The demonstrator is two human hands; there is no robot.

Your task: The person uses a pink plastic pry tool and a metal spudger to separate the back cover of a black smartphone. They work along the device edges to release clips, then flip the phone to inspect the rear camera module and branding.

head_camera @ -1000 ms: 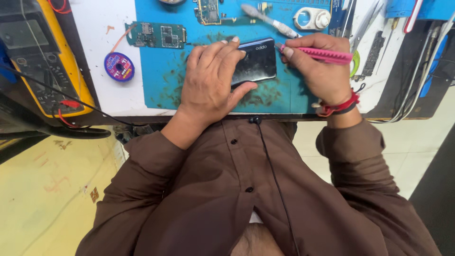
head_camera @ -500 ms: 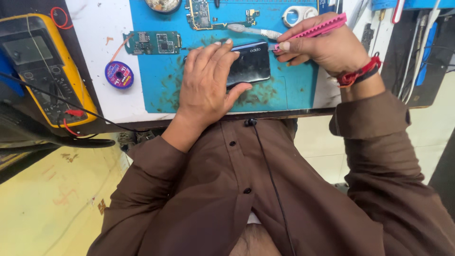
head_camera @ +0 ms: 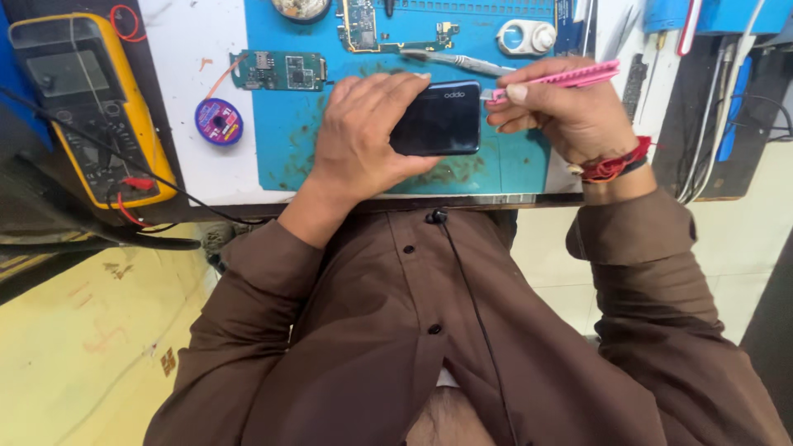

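While a person in a brown shirt bends over the table (head_camera: pixel 206 177), the head camera looks straight down on a dark phone (head_camera: pixel 436 118) lying back-up on a blue mat (head_camera: pixel 285 140). The left hand (head_camera: pixel 363 132) is spread over the phone's left half, fingers curled over its far edge and thumb pressed along its near edge, pinning it flat to the mat. The right hand (head_camera: pixel 570 120), just right of the phone, is clenched on a pink tool (head_camera: pixel 570 77) held like a pen, its tip at the phone's upper right corner; whether tip and casing touch cannot be told.

Beyond the phone lie metal tweezers (head_camera: pixel 458 60), a circuit board (head_camera: pixel 388 25) and a small white part (head_camera: pixel 525 36). Left of the phone sit a second green board (head_camera: pixel 278 70) at the mat's edge, a purple spool (head_camera: pixel 219 121) on the bare white table, and a yellow meter (head_camera: pixel 91 99) with red and black leads. A red thread band (head_camera: pixel 615 163) circles the right wrist.

Judging by its glossy back, the phone looks rigid, light and slippery, with a shell likely to scratch or crack under prying. The long side edges seem the safest place to take hold, leaving the smooth back alone.
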